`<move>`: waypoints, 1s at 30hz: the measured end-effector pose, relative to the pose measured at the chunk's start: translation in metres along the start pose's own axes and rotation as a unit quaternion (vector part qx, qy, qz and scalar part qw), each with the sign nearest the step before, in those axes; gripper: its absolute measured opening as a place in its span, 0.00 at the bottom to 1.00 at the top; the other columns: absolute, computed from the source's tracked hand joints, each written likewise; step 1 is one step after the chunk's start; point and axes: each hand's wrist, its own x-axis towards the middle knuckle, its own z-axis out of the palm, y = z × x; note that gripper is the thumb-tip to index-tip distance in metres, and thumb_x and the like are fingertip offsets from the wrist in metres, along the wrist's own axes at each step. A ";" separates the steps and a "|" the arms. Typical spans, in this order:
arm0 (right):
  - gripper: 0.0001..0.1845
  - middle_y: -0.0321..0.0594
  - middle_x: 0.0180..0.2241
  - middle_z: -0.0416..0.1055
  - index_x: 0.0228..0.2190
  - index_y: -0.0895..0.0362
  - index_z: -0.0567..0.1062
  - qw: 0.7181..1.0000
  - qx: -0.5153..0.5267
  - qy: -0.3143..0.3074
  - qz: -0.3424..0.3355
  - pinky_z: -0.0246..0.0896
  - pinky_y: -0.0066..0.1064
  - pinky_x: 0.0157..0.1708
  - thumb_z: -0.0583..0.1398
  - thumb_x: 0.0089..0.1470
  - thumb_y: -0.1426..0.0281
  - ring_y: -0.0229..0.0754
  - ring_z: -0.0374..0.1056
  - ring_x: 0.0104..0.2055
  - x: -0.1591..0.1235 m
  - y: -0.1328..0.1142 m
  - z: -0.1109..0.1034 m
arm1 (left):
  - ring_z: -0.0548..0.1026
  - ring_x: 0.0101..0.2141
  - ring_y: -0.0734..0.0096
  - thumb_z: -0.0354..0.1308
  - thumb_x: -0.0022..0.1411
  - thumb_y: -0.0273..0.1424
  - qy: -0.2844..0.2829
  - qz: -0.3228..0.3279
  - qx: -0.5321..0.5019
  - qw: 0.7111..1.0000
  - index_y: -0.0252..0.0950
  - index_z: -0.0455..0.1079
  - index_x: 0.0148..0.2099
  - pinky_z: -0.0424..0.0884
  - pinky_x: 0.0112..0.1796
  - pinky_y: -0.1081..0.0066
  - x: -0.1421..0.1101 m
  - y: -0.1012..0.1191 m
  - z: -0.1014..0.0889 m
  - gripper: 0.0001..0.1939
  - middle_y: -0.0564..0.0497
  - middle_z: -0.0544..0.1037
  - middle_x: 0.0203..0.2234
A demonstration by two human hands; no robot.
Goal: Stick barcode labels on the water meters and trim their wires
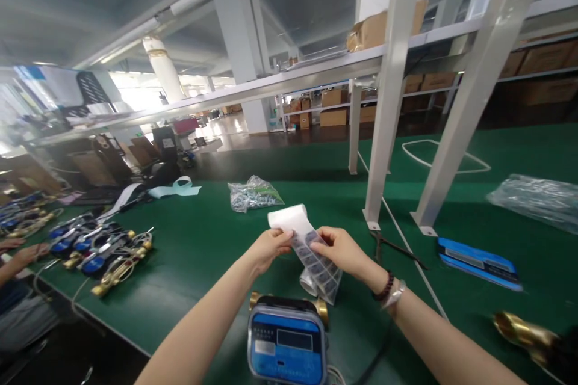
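Note:
A strip of labels [321, 267] on clear backing runs diagonally between my hands, its white upper end curled over. My left hand [267, 251] pinches the strip's left edge near that white end. On the other edge, the thumb and fingers of my right hand [344, 249] are closed on the strip. Partly behind the strip's lower end is a white roll [307, 281]. Just below my hands stands a blue water meter [286, 343] with a display window and brass pipe ends; its bottom is cut off by the frame.
Several blue-faced meters [94, 263] with brass fittings lie at left, near another person's hand [34, 252]. A plastic bag [253, 194] is beyond my hands. White shelf posts [382, 132] rise at right, near pliers [378, 246], a blue panel [479, 263] and a brass fitting [524, 332].

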 end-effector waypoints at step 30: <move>0.09 0.42 0.33 0.76 0.30 0.57 0.78 0.988 -0.052 0.120 -0.079 0.69 0.35 0.38 0.61 0.46 0.67 0.44 0.72 0.36 0.006 -0.006 0.022 | 0.67 0.24 0.77 0.66 0.46 0.45 0.036 -0.011 -0.123 0.992 0.31 0.69 0.27 0.59 0.25 0.76 0.013 -0.001 0.015 0.20 0.52 0.71 0.22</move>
